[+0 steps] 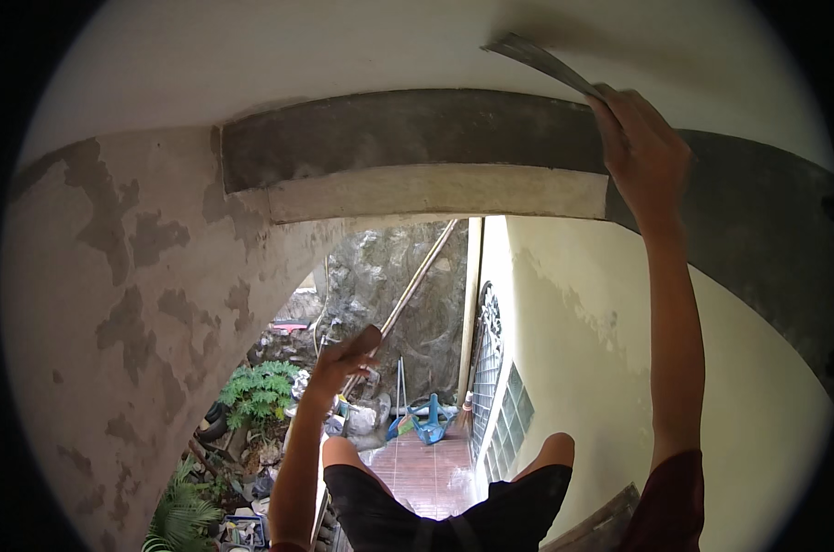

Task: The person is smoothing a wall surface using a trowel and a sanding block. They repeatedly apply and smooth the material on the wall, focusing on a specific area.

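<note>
My right hand (645, 156) is raised overhead, closed around one end of a thin, flat grey strip that looks like a wide scraper blade (544, 64). The strip slants up to the left, close against or touching the pale ceiling (343, 46). Just below the hand runs a dark grey band of plaster (408, 133) along the beam. Lower and to the left, my left hand (343, 363) hangs in mid-air with its fingers curled. A brownish end shows at its top, but I cannot make out whether that is a finger or something held.
A patchy, peeling wall (141, 276) stands on the left and a cream wall (573, 322) on the right. Far below are a tiled floor (417, 474), a blue plastic object (431, 421), a broom (466, 409) and green plants (259, 391). Long poles (422, 271) lean near a rock wall.
</note>
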A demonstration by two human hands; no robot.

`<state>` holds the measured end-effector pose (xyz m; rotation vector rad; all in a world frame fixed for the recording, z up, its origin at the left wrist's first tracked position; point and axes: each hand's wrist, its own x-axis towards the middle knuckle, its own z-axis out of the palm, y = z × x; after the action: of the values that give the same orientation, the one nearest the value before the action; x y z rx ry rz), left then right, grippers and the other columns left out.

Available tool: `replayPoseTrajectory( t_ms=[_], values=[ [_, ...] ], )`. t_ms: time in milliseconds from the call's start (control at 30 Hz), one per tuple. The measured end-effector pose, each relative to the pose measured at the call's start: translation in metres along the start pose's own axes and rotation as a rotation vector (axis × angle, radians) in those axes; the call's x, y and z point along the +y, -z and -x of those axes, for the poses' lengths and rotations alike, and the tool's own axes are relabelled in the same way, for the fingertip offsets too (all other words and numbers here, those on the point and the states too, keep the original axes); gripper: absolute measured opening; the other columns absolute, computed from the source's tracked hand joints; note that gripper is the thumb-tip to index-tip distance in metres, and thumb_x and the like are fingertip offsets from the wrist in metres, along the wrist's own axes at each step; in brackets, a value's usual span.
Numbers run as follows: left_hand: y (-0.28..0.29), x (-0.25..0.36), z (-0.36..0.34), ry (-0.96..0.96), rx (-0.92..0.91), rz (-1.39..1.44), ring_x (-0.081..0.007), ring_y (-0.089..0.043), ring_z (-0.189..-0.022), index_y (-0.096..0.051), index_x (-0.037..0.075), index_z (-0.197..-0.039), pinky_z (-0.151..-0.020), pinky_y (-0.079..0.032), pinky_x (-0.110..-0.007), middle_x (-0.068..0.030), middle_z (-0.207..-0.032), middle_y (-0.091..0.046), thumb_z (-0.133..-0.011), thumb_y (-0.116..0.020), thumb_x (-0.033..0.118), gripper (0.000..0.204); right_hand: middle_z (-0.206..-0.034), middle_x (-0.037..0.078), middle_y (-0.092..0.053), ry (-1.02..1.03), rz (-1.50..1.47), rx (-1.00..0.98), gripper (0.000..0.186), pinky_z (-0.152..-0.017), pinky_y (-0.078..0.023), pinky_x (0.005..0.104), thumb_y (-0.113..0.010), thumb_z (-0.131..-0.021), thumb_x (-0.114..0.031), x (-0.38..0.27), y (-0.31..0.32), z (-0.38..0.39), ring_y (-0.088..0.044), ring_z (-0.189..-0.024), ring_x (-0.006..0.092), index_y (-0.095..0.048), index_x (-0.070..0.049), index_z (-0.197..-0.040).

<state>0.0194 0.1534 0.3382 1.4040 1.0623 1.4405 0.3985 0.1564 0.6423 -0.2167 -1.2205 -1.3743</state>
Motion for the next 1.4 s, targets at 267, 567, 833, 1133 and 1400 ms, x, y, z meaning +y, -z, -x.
replayPoseTrajectory(
  t_ms=[267, 567, 833, 1133, 1400],
  values=[
    [0.076, 0.08, 0.038, -0.648, 0.748, -1.648, -0.0332, -0.039, -0.135, -0.05, 0.004, -0.135, -0.111, -0.033, -0.044, -0.0155, -0.137, -0.052, -0.081, -0.048, -0.008, 0.055, -0.08, -0.003, -0.068, 0.074, 0.13, -0.164, 0.012, -0.052, -0.049, 0.0252, -0.07, -0.086, -0.021, 0.001, 0.021, -0.017, -0.064, -0.062, 0.0133, -0.07, -0.012, -0.094],
    [0.127, 0.088, 0.048, -0.4, 0.8, -2.241, -0.0314, -0.019, -0.146, -0.041, 0.008, -0.144, -0.12, -0.014, -0.05, -0.0096, -0.156, -0.026, -0.085, -0.053, 0.017, 0.062, -0.079, -0.005, -0.066, 0.076, 0.151, -0.245, 0.01, -0.053, -0.049, 0.0288, -0.067, -0.087, -0.023, -0.008, 0.025, -0.038, -0.064, -0.065, 0.0141, -0.07, -0.017, -0.094],
    [0.128, 0.085, 0.041, -0.331, 0.843, -2.364, -0.0319, -0.015, -0.147, -0.035, 0.01, -0.148, -0.12, -0.012, -0.051, -0.0095, -0.16, -0.018, -0.089, -0.049, 0.028, 0.063, -0.075, -0.003, -0.065, 0.024, 0.102, -0.217, 0.012, -0.052, -0.048, 0.0283, -0.069, -0.086, -0.022, -0.007, 0.024, -0.03, -0.063, -0.062, 0.0147, -0.071, -0.015, -0.095],
    [0.128, 0.08, 0.031, -0.35, 0.86, -2.357, -0.032, -0.017, -0.147, -0.038, 0.01, -0.146, -0.119, -0.014, -0.052, -0.0103, -0.159, -0.021, -0.088, -0.05, 0.025, 0.061, -0.077, 0.001, -0.066, 0.02, 0.091, -0.27, 0.014, -0.053, -0.049, 0.0254, -0.069, -0.088, -0.014, -0.006, 0.025, -0.029, -0.061, -0.059, 0.0115, -0.071, -0.008, -0.1],
    [0.128, 0.077, 0.026, -0.434, 0.858, -2.328, -0.0311, -0.02, -0.146, -0.046, 0.01, -0.142, -0.119, -0.015, -0.052, -0.01, -0.157, -0.027, -0.085, -0.053, 0.021, 0.058, -0.076, 0.001, -0.066, -0.028, 0.07, -0.278, 0.016, -0.054, -0.048, 0.0265, -0.069, -0.088, -0.015, -0.011, 0.024, -0.024, -0.06, -0.058, 0.0108, -0.071, -0.008, -0.103]
  ],
)
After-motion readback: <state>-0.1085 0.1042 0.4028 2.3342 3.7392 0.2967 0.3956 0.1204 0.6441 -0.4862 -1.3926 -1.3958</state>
